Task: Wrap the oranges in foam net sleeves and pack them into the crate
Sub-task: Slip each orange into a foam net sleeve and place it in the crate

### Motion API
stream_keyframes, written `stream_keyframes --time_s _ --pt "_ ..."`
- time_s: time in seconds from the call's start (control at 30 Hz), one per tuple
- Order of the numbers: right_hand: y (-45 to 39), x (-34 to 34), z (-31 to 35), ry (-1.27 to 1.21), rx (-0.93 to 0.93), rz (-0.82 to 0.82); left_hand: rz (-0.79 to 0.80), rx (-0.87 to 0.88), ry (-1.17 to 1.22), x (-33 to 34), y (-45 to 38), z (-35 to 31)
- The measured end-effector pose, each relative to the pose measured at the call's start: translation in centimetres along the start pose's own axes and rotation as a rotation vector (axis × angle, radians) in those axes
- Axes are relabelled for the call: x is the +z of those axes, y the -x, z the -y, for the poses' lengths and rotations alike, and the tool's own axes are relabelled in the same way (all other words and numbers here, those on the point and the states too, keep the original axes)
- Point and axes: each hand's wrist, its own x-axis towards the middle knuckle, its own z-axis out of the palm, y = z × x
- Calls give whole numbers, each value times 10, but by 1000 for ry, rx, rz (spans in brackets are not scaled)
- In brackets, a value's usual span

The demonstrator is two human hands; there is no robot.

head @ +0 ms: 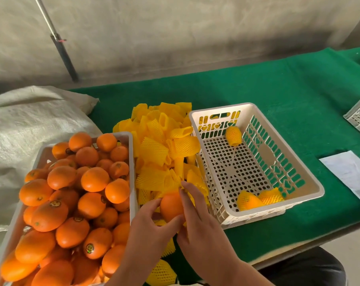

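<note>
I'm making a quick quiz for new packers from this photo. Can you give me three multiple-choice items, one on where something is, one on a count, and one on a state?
1. Where does the pile of empty foam net sleeves lie?
A. Inside the white crate
B. Between the tray of oranges and the white crate
C. On the woven sack

2. How many wrapped oranges are in the white crate?
A. None
B. Three
C. Nine

3. What state is the orange in the person's hands in?
A. Bare, not yet in a sleeve
B. Fully sleeved
C. Peeled

Answers:
1 B, the yellow pile sits on the green cloth between the tray of oranges and the crate.
2 B, one lies at the far end and two at the near corner.
3 A, its smooth skin shows between the left hand and right hand.
</note>
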Motion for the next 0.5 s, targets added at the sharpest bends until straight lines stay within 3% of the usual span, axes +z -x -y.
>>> stream_keyframes --time_s 0.4,0.5 --pt "-6 5 11 33 -157 16 -306 130 -23 0 -14 12" --pt "0 -1 7 -72 -215 -110 -320 200 2 -6 -15 15"
